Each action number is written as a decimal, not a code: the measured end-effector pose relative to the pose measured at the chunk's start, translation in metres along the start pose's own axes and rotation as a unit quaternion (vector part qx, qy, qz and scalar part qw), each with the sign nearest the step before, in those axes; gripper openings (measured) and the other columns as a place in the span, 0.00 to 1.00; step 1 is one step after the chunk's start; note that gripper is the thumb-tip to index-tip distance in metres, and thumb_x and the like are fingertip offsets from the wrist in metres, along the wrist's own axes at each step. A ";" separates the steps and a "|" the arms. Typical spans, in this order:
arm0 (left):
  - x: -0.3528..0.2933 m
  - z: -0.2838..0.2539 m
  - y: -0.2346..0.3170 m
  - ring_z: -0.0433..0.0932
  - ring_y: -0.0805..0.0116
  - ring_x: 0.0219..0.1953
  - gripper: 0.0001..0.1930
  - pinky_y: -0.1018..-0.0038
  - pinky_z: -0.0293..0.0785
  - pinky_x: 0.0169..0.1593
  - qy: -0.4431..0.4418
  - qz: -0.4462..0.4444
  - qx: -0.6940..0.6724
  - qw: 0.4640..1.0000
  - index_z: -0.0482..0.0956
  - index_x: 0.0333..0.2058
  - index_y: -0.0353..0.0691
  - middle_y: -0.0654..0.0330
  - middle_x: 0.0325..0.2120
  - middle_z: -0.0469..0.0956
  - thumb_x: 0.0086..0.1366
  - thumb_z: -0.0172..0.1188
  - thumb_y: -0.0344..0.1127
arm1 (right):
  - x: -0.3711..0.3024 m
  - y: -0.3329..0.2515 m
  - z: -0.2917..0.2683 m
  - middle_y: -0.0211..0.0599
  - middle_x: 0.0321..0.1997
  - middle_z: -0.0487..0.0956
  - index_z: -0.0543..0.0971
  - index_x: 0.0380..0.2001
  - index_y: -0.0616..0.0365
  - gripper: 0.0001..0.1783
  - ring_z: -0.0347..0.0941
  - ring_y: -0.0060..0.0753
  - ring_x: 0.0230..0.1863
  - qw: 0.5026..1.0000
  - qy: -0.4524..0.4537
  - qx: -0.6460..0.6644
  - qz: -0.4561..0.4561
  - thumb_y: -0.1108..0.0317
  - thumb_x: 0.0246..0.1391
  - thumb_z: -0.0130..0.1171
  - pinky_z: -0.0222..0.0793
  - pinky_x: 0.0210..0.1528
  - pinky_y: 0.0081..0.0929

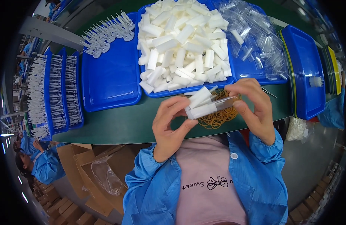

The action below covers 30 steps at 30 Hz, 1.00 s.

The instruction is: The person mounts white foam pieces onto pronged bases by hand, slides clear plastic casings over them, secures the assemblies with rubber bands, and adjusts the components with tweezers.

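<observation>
In front of my chest, a clear plastic tube (222,104) is held crosswise between my two hands. A white foam block (203,110) sits at its left part, apparently inside. More white foam pieces (198,96) lie against its far side; what keeps them there is hard to make out. My left hand (170,125) pinches the left end between thumb and fingers. At the other end, the thumb and fingertips of my right hand (254,107) grip the tube's clear part. Beneath it, tan rubber bands (217,120) lie in a heap on the green table (116,127).
Beyond my hands, a blue tray (148,93) is heaped with white foam blocks. Right of it, another blue tray (251,77) holds clear tubes; metal tweezers (269,92) lie nearby. At left are a blue tray (109,82) with white spiky parts and several upright filled trays (56,90). Stacked trays (306,75) stand right.
</observation>
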<state>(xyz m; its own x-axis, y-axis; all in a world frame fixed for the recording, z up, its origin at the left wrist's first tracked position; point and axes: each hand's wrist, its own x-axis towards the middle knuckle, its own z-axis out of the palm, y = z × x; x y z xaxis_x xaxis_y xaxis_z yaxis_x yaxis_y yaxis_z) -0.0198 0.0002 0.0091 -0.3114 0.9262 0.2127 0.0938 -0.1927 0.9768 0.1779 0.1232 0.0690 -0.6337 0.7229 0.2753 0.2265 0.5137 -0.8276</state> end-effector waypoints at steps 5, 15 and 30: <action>-0.004 -0.002 -0.001 0.73 0.66 0.49 0.24 0.72 0.72 0.53 -0.028 -0.098 -0.228 0.968 0.73 0.50 0.29 0.55 0.51 0.68 0.53 0.68 0.23 | -0.011 0.007 0.006 0.34 0.35 0.78 0.79 0.34 0.59 0.09 0.71 0.39 0.45 0.997 0.066 0.046 -0.003 0.73 0.46 0.62 0.63 0.51 0.34; -0.004 -0.003 0.012 0.74 0.67 0.48 0.23 0.71 0.73 0.53 -0.041 -0.079 -0.207 0.974 0.74 0.46 0.31 0.56 0.47 0.68 0.51 0.70 0.23 | -0.014 -0.007 0.019 0.35 0.32 0.81 0.80 0.27 0.57 0.08 0.72 0.43 0.47 0.997 0.066 0.025 -0.041 0.75 0.40 0.67 0.55 0.60 0.48; -0.004 0.000 0.002 0.74 0.67 0.49 0.22 0.71 0.71 0.55 0.001 -0.125 -0.262 0.957 0.72 0.47 0.30 0.58 0.47 0.69 0.54 0.67 0.23 | 0.014 0.026 -0.008 0.41 0.44 0.78 0.79 0.41 0.61 0.14 0.72 0.42 0.50 0.994 0.106 -0.031 0.018 0.71 0.49 0.61 0.65 0.54 0.33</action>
<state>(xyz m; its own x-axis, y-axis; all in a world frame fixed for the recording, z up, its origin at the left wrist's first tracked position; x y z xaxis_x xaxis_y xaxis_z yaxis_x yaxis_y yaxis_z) -0.0185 -0.0037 0.0106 -0.2640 0.9640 -0.0303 -0.4716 -0.1017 0.8759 0.1811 0.1505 0.0554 -0.4556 0.8195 0.3475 0.2953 0.5074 -0.8095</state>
